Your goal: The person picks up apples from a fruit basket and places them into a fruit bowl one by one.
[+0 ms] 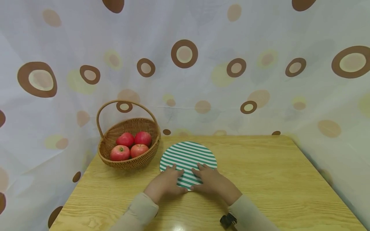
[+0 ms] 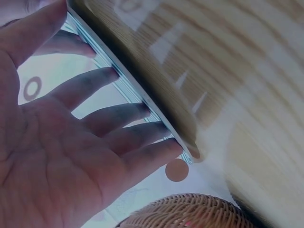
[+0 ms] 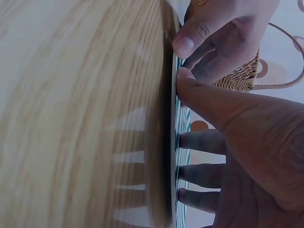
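A round placemat (image 1: 188, 154) with green and white stripes lies flat on the wooden table. My left hand (image 1: 169, 183) rests on its near left part, fingers spread and fingertips down on the stripes. On the near right part my right hand (image 1: 210, 180) does the same, palm facing down. Both thumbs come close together at the near rim. In the left wrist view the fingertips of my left hand (image 2: 71, 137) touch the mat's surface, with the palm raised off it. The right wrist view has my right hand (image 3: 256, 142) touching the mat (image 3: 175, 156) likewise, its edge seen side-on.
A wicker basket (image 1: 130, 165) with a tall arched handle stands at the back left, tilted toward me. Several red apples (image 1: 119, 153) lie inside it. Behind the table (image 1: 260, 166) hangs a curtain (image 1: 202, 86) with brown and yellow dots.
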A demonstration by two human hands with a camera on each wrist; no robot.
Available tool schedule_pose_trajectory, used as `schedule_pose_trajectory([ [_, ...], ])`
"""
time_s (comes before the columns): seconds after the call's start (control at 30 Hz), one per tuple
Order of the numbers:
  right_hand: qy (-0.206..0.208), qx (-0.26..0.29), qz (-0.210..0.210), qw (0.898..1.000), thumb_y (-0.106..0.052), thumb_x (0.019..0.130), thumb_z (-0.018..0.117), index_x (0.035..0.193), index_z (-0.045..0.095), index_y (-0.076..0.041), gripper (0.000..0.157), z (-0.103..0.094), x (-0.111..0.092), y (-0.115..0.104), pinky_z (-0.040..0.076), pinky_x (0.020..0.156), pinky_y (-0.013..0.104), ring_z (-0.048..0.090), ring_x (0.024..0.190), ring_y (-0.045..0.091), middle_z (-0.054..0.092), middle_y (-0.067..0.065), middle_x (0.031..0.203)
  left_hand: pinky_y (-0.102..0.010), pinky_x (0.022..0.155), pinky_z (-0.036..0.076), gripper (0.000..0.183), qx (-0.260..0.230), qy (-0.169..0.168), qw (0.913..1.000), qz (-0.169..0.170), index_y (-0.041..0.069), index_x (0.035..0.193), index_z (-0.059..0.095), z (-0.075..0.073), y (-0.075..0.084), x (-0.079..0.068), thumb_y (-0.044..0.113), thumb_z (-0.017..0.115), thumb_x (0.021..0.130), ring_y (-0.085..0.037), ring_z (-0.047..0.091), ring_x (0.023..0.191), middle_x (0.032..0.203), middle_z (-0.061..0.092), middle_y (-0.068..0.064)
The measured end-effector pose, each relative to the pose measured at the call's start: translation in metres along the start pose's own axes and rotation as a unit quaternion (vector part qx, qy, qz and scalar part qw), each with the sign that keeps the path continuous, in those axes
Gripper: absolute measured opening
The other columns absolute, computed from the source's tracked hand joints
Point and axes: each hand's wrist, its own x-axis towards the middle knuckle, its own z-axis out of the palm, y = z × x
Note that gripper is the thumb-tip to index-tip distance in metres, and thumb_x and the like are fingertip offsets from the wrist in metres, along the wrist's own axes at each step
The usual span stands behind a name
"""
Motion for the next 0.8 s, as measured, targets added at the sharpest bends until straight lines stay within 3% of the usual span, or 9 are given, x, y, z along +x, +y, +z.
schedule_pose_trajectory([
  [0.8, 0.003, 0.031, -0.015, 0.999, -0.053, 0.094, 0.077, 0.157, 0.053, -0.010, 0.080, 0.000, -0.021, 0.011, 0.030, 0.117, 0.081, 0.034, 0.156, 0.052, 0.038, 0.026, 0.168, -0.072, 0.119, 0.039, 0.081, 0.022, -0.014, 0.9996, -0.012, 0.011, 0.157, 0.053, 0.010, 0.019, 0.000, 0.053, 0.077, 0.093, -0.060, 0.033, 0.153, 0.167, 0.036, -0.031],
])
